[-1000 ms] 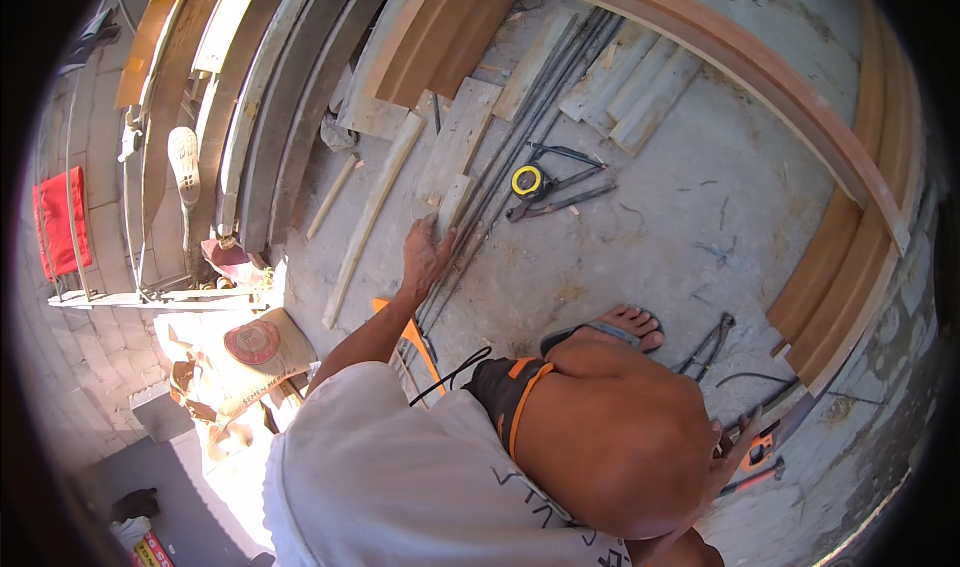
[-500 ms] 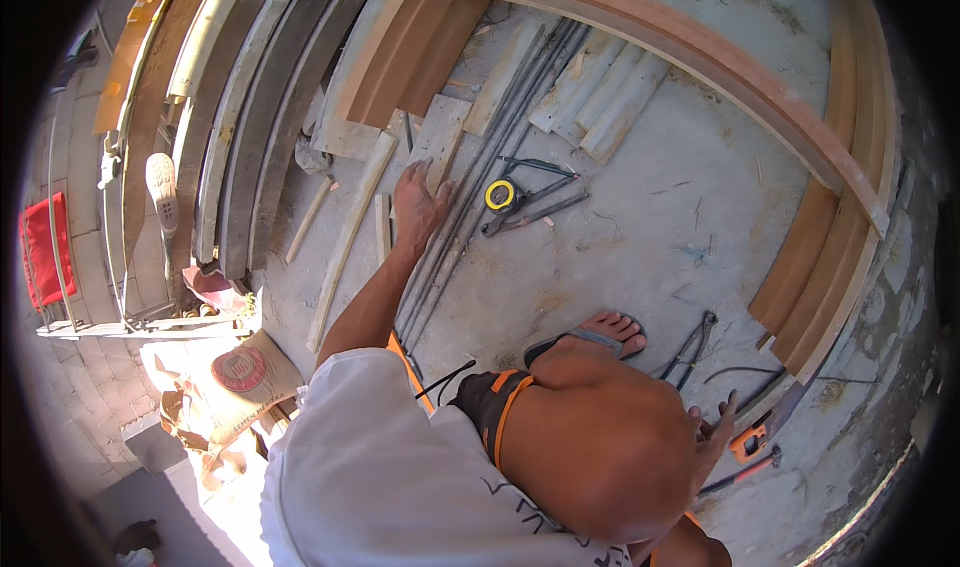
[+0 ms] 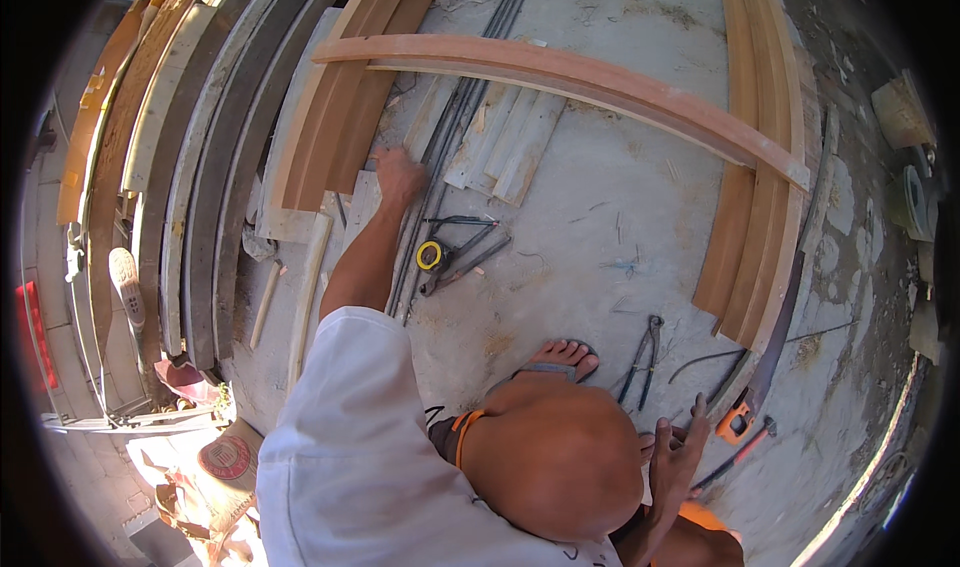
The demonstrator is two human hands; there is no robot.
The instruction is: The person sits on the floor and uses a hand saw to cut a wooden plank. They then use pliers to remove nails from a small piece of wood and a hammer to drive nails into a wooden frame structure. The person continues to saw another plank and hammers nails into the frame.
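Observation:
My left hand (image 3: 400, 175) reaches forward, its fingers drawn together low beside the reddish-brown boards (image 3: 345, 132) on the left. Whatever may be in those fingers is too small to make out. Long thin steel bars (image 3: 440, 157) run just right of that hand. My right hand (image 3: 682, 457) is beside my bent knee, fingers apart and holding nothing. Closest to it are a hand saw with an orange handle (image 3: 737, 419) and a hammer with a red-and-black handle (image 3: 735, 457). Long-handled pincers (image 3: 643, 362) lie in front of my foot.
A wooden crosspiece (image 3: 560, 82) spans the left boards and the right-hand boards (image 3: 750, 237). Near the bars lie a yellow-ringed tape measure (image 3: 429, 256), another hand tool (image 3: 468, 265) and short pale planks (image 3: 508, 147). Weathered planks (image 3: 215, 177) and a paper sack (image 3: 225, 462) are at left.
My left hand has gone from hanging open over a short plank to closed-in fingers farther forward by the left boards. The view has shifted; my right hand stays by the knee.

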